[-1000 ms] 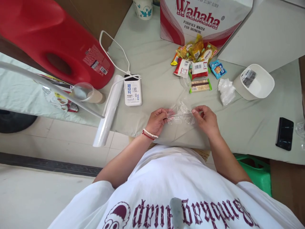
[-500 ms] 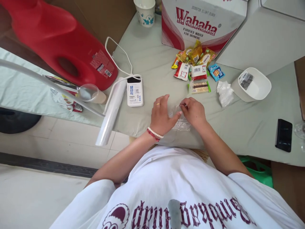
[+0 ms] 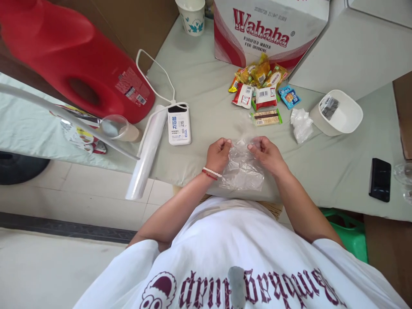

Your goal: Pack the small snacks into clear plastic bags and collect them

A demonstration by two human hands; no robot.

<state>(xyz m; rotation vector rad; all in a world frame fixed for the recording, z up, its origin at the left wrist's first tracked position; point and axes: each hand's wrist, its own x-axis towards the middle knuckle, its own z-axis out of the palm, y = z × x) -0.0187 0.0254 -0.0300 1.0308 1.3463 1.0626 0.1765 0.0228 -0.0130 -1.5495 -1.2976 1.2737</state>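
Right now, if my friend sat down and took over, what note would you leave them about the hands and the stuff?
Left hand: pinching the top left edge of the clear plastic bag.
Right hand: pinching the top right edge.
The bag hangs flat between them over the table's near edge, looking empty.
Snack packets lie in a pile by the Wahaha box, none in the bag yet.
Roll of bags and white power bank sit to the left, white bowl to the right.
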